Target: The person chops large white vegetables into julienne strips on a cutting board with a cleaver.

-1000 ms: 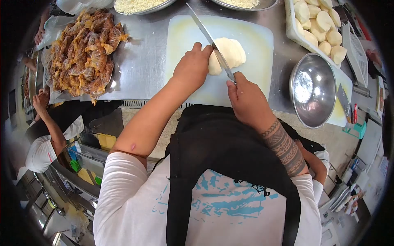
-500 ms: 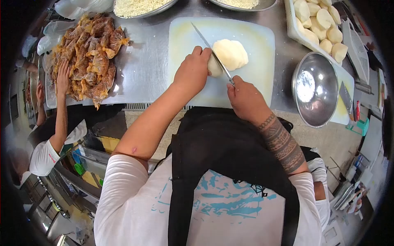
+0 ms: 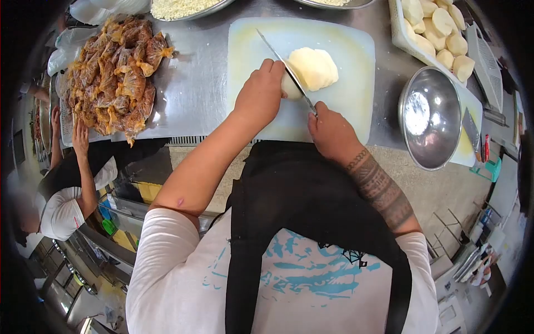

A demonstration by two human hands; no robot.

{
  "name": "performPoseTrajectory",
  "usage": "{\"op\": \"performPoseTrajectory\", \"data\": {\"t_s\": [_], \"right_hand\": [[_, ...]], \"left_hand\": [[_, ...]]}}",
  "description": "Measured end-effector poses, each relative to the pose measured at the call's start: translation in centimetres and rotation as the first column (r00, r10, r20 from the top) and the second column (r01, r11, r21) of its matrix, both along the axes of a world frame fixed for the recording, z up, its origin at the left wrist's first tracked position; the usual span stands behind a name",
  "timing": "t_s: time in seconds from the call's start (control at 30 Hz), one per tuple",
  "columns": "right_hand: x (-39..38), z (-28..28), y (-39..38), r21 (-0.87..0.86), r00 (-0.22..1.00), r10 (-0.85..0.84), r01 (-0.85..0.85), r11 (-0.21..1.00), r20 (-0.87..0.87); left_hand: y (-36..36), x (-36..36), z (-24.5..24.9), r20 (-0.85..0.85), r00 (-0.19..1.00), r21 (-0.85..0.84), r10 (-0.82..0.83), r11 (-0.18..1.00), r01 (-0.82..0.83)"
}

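Though beside bowl (image 3: 428, 117), knife (image 3: 281, 58) on potato (image 3: 316, 68).

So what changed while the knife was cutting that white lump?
The knife in the right hand slid back toward the person, its tip now well inside the cutting board. At the left, a co-worker's hand reached onto the bagged food, then drew back to its near edge. The left hand still holds the pale lump; the bowl stayed put.

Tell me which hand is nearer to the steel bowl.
Right. The right hand, gripping the knife, is left of the steel bowl, not touching it; the left hand is farther left, holding the peeled potato.
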State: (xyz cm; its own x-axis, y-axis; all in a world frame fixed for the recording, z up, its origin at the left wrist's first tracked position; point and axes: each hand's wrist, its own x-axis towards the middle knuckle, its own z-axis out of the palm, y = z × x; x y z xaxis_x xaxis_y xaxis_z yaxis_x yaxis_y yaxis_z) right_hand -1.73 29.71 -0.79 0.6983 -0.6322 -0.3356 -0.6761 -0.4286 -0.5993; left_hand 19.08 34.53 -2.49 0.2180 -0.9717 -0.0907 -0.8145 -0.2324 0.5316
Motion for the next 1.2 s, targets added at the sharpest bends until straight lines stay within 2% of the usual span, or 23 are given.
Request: {"op": "performPoseTrajectory", "data": {"t_s": [0.07, 0.23, 0.3, 0.37, 0.47, 0.53, 0.63, 0.77, 0.83, 0.97, 1.03, 1.2], "right_hand": [[0.3, -0.7, -0.7, 0.007, 0.999, 0.008, -0.008, 1.0, -0.052], [0.6, 4.4, 0.0, -0.021, 0.996, 0.017, -0.015, 1.0, 0.091], [0.1, -0.4, 0.2, -0.002, 0.999, 0.013, -0.013, 1.0, 0.042], [0.4, -1.5, -0.7, -0.01, 1.0, 0.025, -0.025, 1.0, 0.004], [0.6, 2.6, -0.3, -0.015, 0.998, 0.053, -0.053, 0.999, 0.016], [0.7, 4.6, 0.1, -0.012, 0.997, 0.029, -0.028, 1.0, 0.069], [0.4, -1.4, 0.1, -0.018, 0.999, 0.021, -0.022, 1.0, -0.037], [0.5, 1.9, -0.2, -0.009, 0.998, 0.041, -0.042, 0.999, -0.045], [0.7, 4.4, 0.0, 0.011, 0.999, 0.034, -0.034, 0.999, 0.025], [0.0, 0.7, 0.7, -0.027, 0.999, 0.04, -0.039, 0.999, 0.017], [0.6, -0.9, 0.1, -0.003, 0.996, 0.05, -0.05, 0.999, -0.079], [0.4, -0.9, 0.1, -0.005, 0.992, 0.034, -0.035, 0.999, -0.118]], "left_hand": [[-0.3, 0.2, -0.1, 0.006, 1.0, -0.006, 0.017, 1.0, -0.017], [-0.1, 0.1, 0.0, -0.035, 0.998, -0.008, 0.045, 0.999, -0.045], [0.2, 0.1, -0.4, -0.01, 1.0, 0.0, 0.02, 1.0, -0.02], [-0.4, 0.4, -0.5, 0.027, 1.0, -0.017, 0.011, 1.0, -0.011], [-0.1, 0.2, -0.4, 0.008, 1.0, -0.02, 0.006, 1.0, -0.005], [-0.1, 0.0, -0.1, -0.026, 0.998, -0.011, 0.061, 0.998, -0.061], [0.1, 0.2, -0.3, -0.027, 0.999, 0.004, 0.04, 0.999, -0.04], [0.5, 0.0, -0.4, -0.04, 0.998, -0.018, 0.041, 0.999, -0.041], [0.3, 0.2, -0.7, -0.002, 0.999, -0.048, 0.041, 0.998, -0.041], [0.8, 0.2, -1.2, -0.044, 0.998, -0.058, 0.052, 0.997, -0.055], [0.6, 0.6, -1.5, -0.054, 0.998, -0.037, 0.046, 0.998, -0.048], [0.8, 0.8, -1.7, -0.047, 0.999, -0.073, 0.025, 0.997, -0.029]]}}
